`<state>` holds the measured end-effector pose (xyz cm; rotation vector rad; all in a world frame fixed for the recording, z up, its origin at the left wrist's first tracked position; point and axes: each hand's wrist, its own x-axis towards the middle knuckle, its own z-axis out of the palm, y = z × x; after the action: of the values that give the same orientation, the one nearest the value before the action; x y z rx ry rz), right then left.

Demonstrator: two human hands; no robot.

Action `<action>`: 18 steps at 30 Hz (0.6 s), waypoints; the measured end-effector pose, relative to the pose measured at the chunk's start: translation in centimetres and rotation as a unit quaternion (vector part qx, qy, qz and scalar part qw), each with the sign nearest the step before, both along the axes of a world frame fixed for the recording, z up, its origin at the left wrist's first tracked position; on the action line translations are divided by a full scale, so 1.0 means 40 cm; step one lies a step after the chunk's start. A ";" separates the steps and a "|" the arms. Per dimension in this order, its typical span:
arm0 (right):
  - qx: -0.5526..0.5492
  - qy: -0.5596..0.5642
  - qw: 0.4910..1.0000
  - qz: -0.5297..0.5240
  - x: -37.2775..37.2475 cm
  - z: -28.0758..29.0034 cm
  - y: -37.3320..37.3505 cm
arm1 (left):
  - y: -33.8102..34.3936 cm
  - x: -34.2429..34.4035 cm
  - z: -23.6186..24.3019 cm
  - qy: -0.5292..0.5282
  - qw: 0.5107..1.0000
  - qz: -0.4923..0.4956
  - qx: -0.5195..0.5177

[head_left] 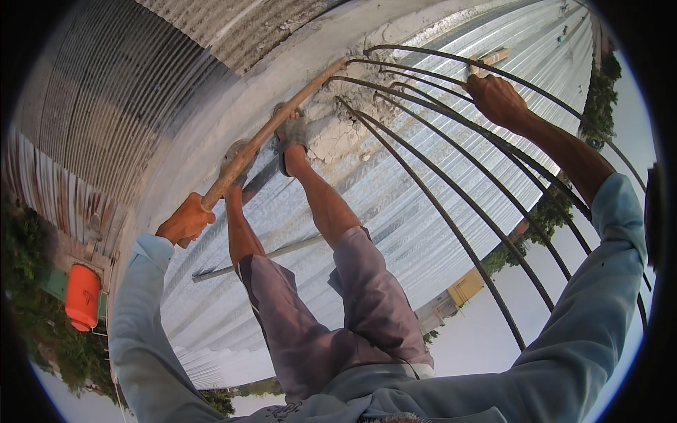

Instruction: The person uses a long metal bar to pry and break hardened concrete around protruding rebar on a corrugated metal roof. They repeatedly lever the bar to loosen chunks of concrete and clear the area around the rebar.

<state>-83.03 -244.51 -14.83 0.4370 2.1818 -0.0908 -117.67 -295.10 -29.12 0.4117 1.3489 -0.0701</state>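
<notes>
My left hand (186, 221) is closed round the near end of a long, brown wooden stick (271, 127). The stick slants up and right, past my feet, and its far end reaches the foot of the bent rebar (451, 127). Raised on the right, behind the bars, my right hand (495, 100) is closed on a hammer-like tool (493, 58) with a tan, block-shaped end; the fist hides most of its handle. Broken concrete (338, 134) lies around the foot of the bars, with cracked lumps and loose bits.
My sandaled feet (291, 144) stand beside the broken concrete on a ledge. Shiny corrugated metal roofing (395, 204) spreads below and right. Older grey sheets (106, 92) lie at upper left. A thin bar (261, 255) rests behind my legs. An orange tank (82, 297) stands far left.
</notes>
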 end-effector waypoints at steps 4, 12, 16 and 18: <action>0.012 -0.024 0.999 0.024 0.048 -0.021 0.035 | 0.095 -0.008 0.085 0.001 1.000 0.001 -0.030; 0.017 -0.124 0.991 -0.042 0.045 0.003 0.048 | 0.224 -0.047 0.203 0.005 0.998 -0.021 -0.062; -0.002 -0.058 0.997 0.059 0.082 -0.016 0.095 | 0.237 -0.033 0.227 -0.023 0.997 -0.035 -0.062; -0.015 -0.029 0.995 0.097 0.117 -0.003 0.126 | 0.239 -0.026 0.255 -0.063 0.995 0.011 -0.078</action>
<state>-78.36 -239.46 -14.93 0.2069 2.1514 -0.0040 -118.71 -285.52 -18.93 0.2663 1.2148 -0.1289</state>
